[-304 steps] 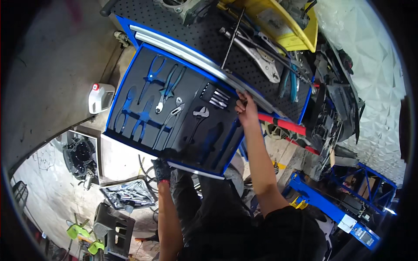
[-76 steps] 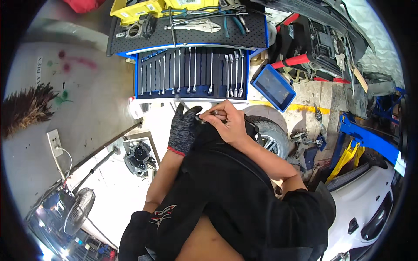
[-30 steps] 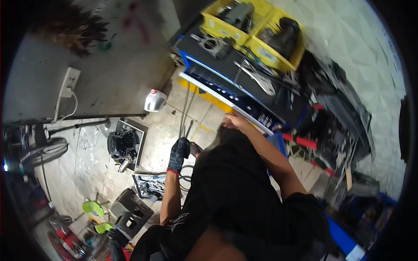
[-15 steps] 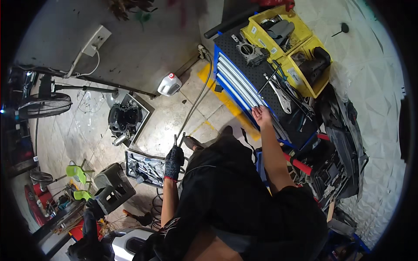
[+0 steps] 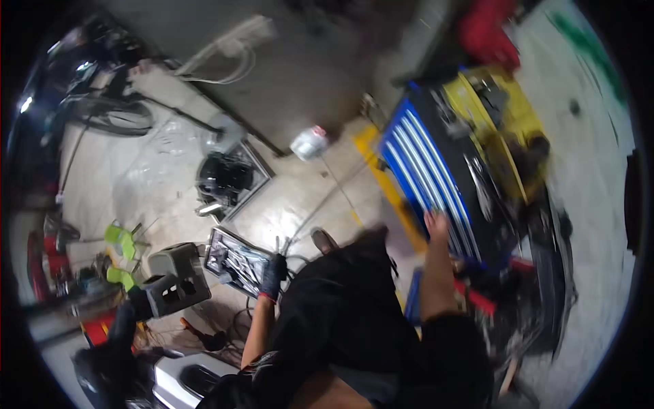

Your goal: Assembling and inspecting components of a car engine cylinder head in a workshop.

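My left hand [image 5: 274, 275], in a dark knit glove with a red cuff, is closed around two slim metal rods [image 5: 278, 243] that stick up past the fingers. Beside it on the floor is a shallow tray [image 5: 210, 247] of loose metal tools [image 5: 240, 264]. My bare right hand [image 5: 437, 223] is at the silver drawer edges of a blue tool chest [image 5: 388, 146]. Motion smears its fingers, so whether they grip an edge is unclear. The drawers look closed. Blurred tools [image 5: 481, 187] lie on the chest's black top.
Yellow bins [image 5: 470, 102] stand on the chest. A white jug [image 5: 310, 143] and a dark engine part [image 5: 225, 176] in a tray are on the floor ahead. At left are a grey plastic stool [image 5: 178, 276], green chairs [image 5: 121, 240] and a standing fan [image 5: 112, 116]. A hose crosses the floor.
The whole view has swung and blurred, shifting the surroundings right and mostly downward. My left hand keeps the rods, and my right hand stays by the drawer edges.
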A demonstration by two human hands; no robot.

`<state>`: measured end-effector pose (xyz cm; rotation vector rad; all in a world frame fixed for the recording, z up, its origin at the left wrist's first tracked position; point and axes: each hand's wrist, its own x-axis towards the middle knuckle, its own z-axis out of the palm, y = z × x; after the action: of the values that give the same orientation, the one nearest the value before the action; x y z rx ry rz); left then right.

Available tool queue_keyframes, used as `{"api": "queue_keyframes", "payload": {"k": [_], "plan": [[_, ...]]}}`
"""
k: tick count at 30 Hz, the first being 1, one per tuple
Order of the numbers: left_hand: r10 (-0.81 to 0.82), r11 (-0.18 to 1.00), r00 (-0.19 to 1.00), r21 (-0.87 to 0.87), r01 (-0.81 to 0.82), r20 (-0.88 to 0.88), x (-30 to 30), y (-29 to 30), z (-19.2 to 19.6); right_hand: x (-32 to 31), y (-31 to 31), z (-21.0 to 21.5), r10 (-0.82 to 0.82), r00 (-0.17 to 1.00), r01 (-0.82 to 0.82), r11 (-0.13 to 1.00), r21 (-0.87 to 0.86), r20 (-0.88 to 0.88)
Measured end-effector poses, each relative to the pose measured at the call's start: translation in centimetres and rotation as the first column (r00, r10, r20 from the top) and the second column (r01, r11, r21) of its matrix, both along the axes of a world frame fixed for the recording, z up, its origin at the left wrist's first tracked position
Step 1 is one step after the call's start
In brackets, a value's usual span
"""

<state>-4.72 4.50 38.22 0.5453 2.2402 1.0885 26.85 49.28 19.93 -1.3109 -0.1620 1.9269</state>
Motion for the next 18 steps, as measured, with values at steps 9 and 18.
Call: {"api": "queue_keyframes", "payload": {"k": [9,18], "plan": [[0.260,0.895,0.720,0.118,-0.430,0.643,-3.7,-2.2,1.7,-19.0,-15.2,8.0,0.320,0.403,-0.902,-0.020,0.431,0.857],[0.060,0.605,0.480,0.351,-0.715,0.875,-10.7,-4.0,4.6,-41.9,-28.7,23.8,0.346,0.067,-0.192,-0.916,0.352,0.936]]}}
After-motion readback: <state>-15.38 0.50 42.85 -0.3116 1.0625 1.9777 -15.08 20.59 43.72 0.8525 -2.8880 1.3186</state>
